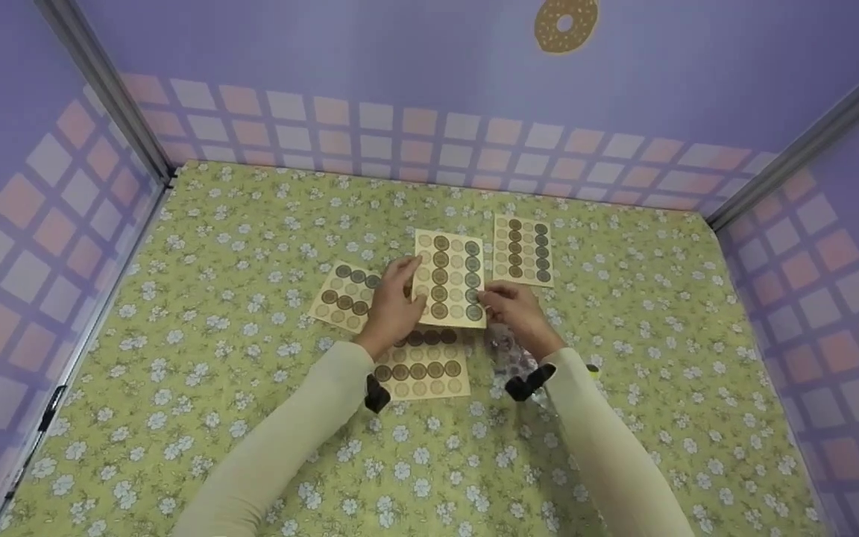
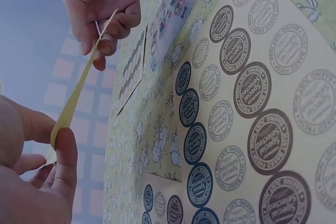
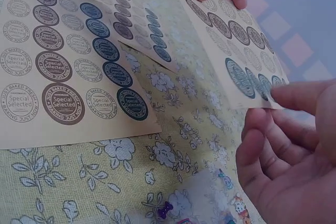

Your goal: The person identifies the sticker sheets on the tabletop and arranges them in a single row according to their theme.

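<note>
A cream sticker sheet (image 1: 450,277) with rows of round brown, pale and dark blue-grey labels is held up in front of me. My left hand (image 1: 392,307) pinches its left edge between thumb and fingers. At the lower right corner, my right hand (image 1: 515,309) pinches it too, thumb over the printed face in the right wrist view. Edge-on in the left wrist view, the held sheet (image 2: 79,87) looks thin and slightly bowed. Beneath the hands lies a similar sheet (image 1: 422,380), its upper part partly covered. Another sheet (image 1: 340,306) lies tilted beside my left hand.
Beyond my right hand a further sticker sheet (image 1: 524,253) lies on the flowered tablecloth (image 1: 638,313). A clear plastic packet with small colourful pictures (image 1: 504,350) lies under my right wrist. A small yellow item (image 1: 593,370) shows beside the right sleeve. Purple panels (image 1: 400,60) enclose the table.
</note>
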